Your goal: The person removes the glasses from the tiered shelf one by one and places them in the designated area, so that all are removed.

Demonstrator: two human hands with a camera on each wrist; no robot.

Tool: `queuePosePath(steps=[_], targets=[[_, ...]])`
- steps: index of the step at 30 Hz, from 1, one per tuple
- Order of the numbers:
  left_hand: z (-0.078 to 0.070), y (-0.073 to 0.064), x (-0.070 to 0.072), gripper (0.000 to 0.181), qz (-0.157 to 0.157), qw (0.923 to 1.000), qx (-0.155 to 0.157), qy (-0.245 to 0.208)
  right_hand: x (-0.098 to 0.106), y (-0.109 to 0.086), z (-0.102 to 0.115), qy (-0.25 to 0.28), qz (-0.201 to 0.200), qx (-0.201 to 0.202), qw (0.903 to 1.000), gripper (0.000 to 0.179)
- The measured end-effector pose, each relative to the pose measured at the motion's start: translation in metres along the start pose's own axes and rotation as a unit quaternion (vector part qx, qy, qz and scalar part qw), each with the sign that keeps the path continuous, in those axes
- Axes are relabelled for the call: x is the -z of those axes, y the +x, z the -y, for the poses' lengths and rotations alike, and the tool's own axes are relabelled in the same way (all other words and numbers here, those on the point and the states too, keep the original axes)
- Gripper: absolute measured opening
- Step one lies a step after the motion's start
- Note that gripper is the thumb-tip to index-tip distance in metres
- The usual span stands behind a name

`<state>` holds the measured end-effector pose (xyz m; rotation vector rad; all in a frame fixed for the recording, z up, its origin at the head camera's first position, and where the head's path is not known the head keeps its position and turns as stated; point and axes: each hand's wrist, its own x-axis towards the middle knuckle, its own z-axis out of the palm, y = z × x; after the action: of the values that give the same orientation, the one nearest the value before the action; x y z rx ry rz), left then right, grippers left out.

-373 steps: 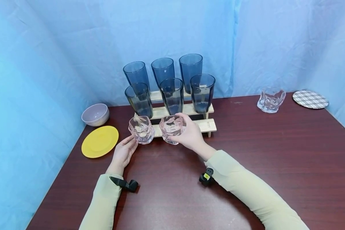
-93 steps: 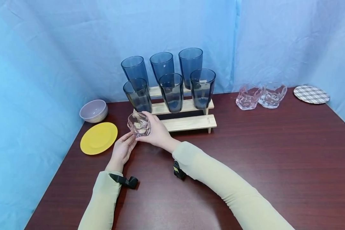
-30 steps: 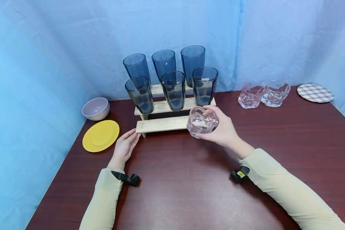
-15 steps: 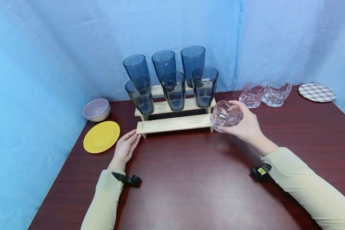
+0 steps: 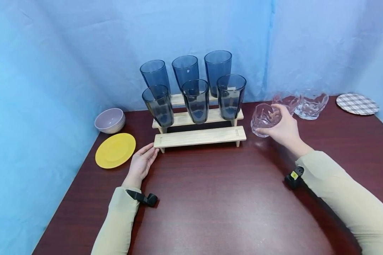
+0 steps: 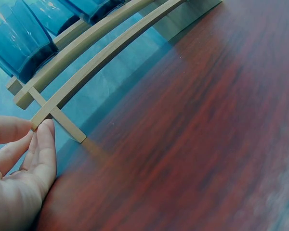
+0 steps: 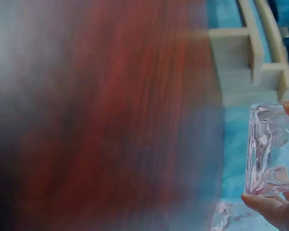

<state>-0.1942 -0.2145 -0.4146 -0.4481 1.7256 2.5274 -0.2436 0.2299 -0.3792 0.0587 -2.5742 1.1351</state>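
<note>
In the head view, my right hand [image 5: 288,129] grips a pale pink, wavy-sided glass tumbler [image 5: 261,121] to the right of a stepped wooden rack [image 5: 199,137]. The right wrist view shows the same tumbler [image 7: 267,154] between thumb and fingers. My left hand [image 5: 141,163] pinches the left end of the rack's lowest step [image 6: 74,84]. Tall blue glasses [image 5: 194,102] stand in two rows on the upper steps; the lowest step is bare. Behind my right hand are another pink tumbler [image 5: 284,97], partly hidden, and a clear tumbler [image 5: 312,105].
A lilac bowl [image 5: 110,121] and a yellow plate [image 5: 115,150] lie at the left on the dark red table [image 5: 204,198]. A round checked mat [image 5: 357,103] is at the far right. Blue curtains [image 5: 115,42] enclose the back and left.
Both pink tumblers have left the lowest step: one stands beside the clear tumbler, the other has moved right in my right hand. My left hand has stayed at the rack's left end.
</note>
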Motion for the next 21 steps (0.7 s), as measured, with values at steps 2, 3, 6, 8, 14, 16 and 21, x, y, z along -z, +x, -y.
queuePosePath(steps=[2, 3, 6, 8, 14, 16, 21], targets=[[0.001, 0.0, -0.001, 0.046, 0.002, 1.0, 0.003, -0.001, -0.001, 0.004, -0.003, -0.006, 0.011, -0.009, 0.9999, 0.089], [0.001, 0.001, -0.001, 0.046, 0.001, 1.0, 0.004, -0.002, -0.002, 0.006, -0.004, -0.008, 0.017, -0.012, 0.9998, 0.09], [0.001, 0.001, -0.001, 0.046, 0.003, 1.0, 0.004, -0.002, -0.005, 0.013, -0.006, -0.012, 0.026, -0.012, 0.9995, 0.09], [0.001, 0.002, -0.001, 0.046, 0.004, 1.0, 0.002, -0.004, -0.007, 0.017, -0.006, -0.017, 0.029, -0.007, 0.9994, 0.089], [0.001, 0.003, 0.001, 0.046, 0.003, 1.0, -0.002, 0.001, -0.011, 0.024, -0.006, -0.033, 0.041, 0.0, 0.9986, 0.088], [0.001, 0.002, 0.001, 0.046, 0.003, 1.0, 0.0, 0.006, -0.012, 0.026, -0.008, -0.036, 0.043, -0.001, 0.9984, 0.088], [0.0, 0.001, 0.001, 0.046, 0.003, 1.0, 0.002, 0.007, -0.011, 0.026, -0.012, -0.034, 0.053, -0.02, 0.9978, 0.09]])
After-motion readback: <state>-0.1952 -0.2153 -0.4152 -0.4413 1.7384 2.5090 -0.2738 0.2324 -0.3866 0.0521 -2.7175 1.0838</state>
